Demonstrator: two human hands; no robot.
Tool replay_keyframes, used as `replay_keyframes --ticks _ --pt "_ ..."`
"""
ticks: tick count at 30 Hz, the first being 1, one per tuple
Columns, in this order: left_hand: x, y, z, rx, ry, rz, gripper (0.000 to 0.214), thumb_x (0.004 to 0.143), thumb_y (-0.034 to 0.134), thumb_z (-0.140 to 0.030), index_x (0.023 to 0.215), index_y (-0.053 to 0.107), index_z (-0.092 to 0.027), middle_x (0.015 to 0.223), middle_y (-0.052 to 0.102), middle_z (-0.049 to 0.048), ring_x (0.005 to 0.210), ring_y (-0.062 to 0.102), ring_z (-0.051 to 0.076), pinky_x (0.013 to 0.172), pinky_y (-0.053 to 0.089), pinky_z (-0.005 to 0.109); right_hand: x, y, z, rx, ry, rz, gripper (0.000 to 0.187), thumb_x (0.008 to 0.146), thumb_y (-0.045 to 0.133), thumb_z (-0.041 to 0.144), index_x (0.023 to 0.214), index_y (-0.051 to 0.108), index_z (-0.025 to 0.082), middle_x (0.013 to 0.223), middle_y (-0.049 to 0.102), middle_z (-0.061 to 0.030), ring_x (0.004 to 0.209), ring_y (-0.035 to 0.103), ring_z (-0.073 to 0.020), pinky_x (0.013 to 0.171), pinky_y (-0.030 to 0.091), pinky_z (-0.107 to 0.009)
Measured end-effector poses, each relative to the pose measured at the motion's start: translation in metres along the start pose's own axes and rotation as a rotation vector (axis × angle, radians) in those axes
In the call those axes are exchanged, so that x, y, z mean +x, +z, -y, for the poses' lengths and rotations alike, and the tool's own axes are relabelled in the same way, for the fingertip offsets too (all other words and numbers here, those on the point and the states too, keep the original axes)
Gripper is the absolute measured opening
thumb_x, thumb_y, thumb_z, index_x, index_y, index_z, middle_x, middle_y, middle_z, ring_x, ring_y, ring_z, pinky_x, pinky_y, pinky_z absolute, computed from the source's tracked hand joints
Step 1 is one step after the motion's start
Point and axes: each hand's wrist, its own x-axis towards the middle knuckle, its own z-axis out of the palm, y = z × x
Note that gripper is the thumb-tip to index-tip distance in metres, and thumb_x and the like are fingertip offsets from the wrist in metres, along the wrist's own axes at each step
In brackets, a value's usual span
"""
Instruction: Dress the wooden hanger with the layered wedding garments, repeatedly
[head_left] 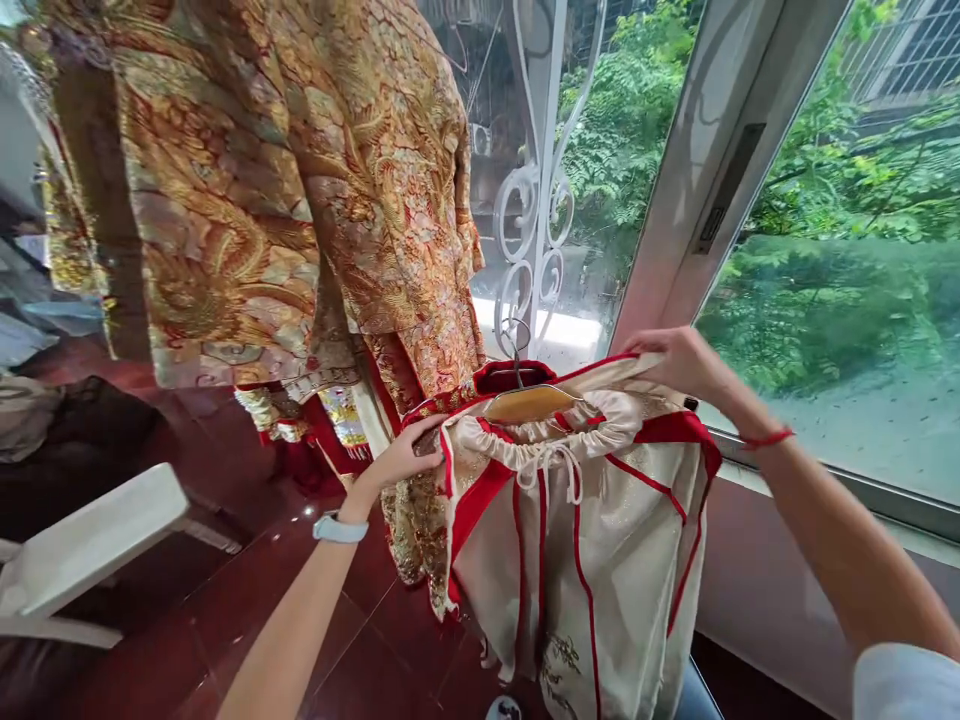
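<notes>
A cream garment with red trim [615, 540] hangs in front of me, its gathered waist tied in a bow at the front. Inside its opening shows a wooden hanger [532, 403] with a metal hook. My left hand [409, 455], with a pale watch band at the wrist, pinches the garment's left edge. At the upper right edge, my right hand [671, 365] grips the fabric between thumb and fingers; a red cord circles that wrist. Behind the cream garment hangs a red and gold embroidered piece [420, 500], partly hidden.
Gold embroidered jackets [225, 200] hang at the left and centre. A window [847, 330] with a metal frame lies to the right, beside a white scrolled grille [536, 200]. A white stool [97, 530] stands at lower left on the dark red tiled floor [255, 600].
</notes>
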Motion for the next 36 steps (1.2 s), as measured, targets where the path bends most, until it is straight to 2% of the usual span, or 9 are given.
replay_keyframes --ticks 5,8,10,13,14,18,21,30,36 --pt "-0.018 0.014 -0.007 0.137 0.136 -0.14 0.075 0.08 0.067 -0.048 0.146 0.044 -0.023 0.147 0.053 0.0121 0.134 0.051 0.031 0.115 0.04 0.046 -0.057 -0.013 0.014 -0.323 -0.094 -0.073 0.038 0.081 0.051 0.014 0.111 0.073 0.023 0.072 0.068 -0.0031 0.049 0.051 -0.0145 0.054 0.04 -0.027" --pt "-0.028 0.02 0.0 0.219 0.164 -0.274 0.068 0.084 0.064 -0.045 0.145 0.043 -0.023 0.14 0.054 0.0126 0.13 0.053 0.03 0.112 0.042 0.048 -0.092 0.021 -0.014 -0.308 0.007 -0.179 0.032 0.087 0.049 0.022 0.107 0.075 0.023 0.085 0.067 -0.0086 0.069 0.061 -0.0204 0.067 0.049 -0.031" --pt "-0.033 0.03 -0.004 0.292 0.196 -0.478 0.065 0.084 0.063 -0.043 0.142 0.046 -0.02 0.137 0.052 0.0149 0.131 0.05 0.033 0.113 0.04 0.052 -0.103 0.049 -0.036 -0.228 0.057 -0.292 0.033 0.092 0.045 0.026 0.107 0.074 0.021 0.102 0.066 -0.0135 0.089 0.064 -0.0252 0.081 0.052 -0.038" --pt "-0.034 0.063 -0.041 0.378 0.376 -0.691 0.053 0.085 0.06 -0.035 0.136 0.051 -0.02 0.133 0.052 0.0149 0.133 0.046 0.033 0.115 0.037 0.054 -0.1 0.078 -0.061 -0.034 0.146 -0.438 0.035 0.094 0.04 0.026 0.107 0.071 0.02 0.108 0.069 -0.0128 0.099 0.064 -0.0256 0.088 0.051 -0.04" --pt "-0.031 0.079 -0.062 0.406 0.472 -0.659 0.049 0.086 0.058 -0.031 0.134 0.053 -0.022 0.131 0.055 0.0134 0.133 0.047 0.032 0.116 0.036 0.053 -0.095 0.083 -0.067 0.032 0.173 -0.468 0.033 0.093 0.041 0.027 0.105 0.071 0.02 0.104 0.071 -0.0112 0.097 0.064 -0.0249 0.087 0.051 -0.039" --pt "0.004 0.153 -0.149 0.607 0.822 -0.185 0.047 0.091 0.053 -0.026 0.137 0.054 -0.022 0.138 0.057 0.0103 0.138 0.044 0.027 0.123 0.027 0.047 -0.079 0.084 -0.088 0.303 0.262 -0.375 0.029 0.083 0.051 0.041 0.085 0.069 0.018 0.081 0.072 -0.0064 0.078 0.063 -0.0212 0.07 0.051 -0.031" --pt "0.041 0.193 -0.187 0.77 0.87 -0.074 0.048 0.094 0.051 -0.025 0.14 0.052 -0.015 0.144 0.054 0.0141 0.138 0.044 0.028 0.121 0.028 0.048 -0.082 0.082 -0.094 0.358 0.312 -0.349 0.029 0.077 0.056 0.044 0.074 0.067 0.017 0.072 0.069 -0.0046 0.069 0.06 -0.0186 0.063 0.048 -0.028" --pt "0.067 0.213 -0.191 0.92 0.786 -0.144 0.034 0.097 0.042 -0.012 0.122 0.065 -0.011 0.125 0.067 0.0165 0.119 0.059 0.026 0.104 0.045 0.042 -0.095 0.067 -0.08 -0.088 0.124 -0.557 0.029 0.086 0.048 0.036 0.08 0.07 0.019 0.078 0.074 -0.0087 0.068 0.064 -0.0198 0.066 0.05 -0.031" --pt "0.083 0.218 -0.183 0.743 0.683 -0.104 0.038 0.098 0.041 -0.009 0.132 0.058 -0.007 0.131 0.065 0.0197 0.126 0.06 0.029 0.108 0.045 0.042 -0.118 0.037 -0.026 -0.182 0.076 -0.543 0.023 0.087 0.051 0.029 0.083 0.073 0.022 0.076 0.074 -0.0072 0.066 0.067 -0.0195 0.063 0.05 -0.028"
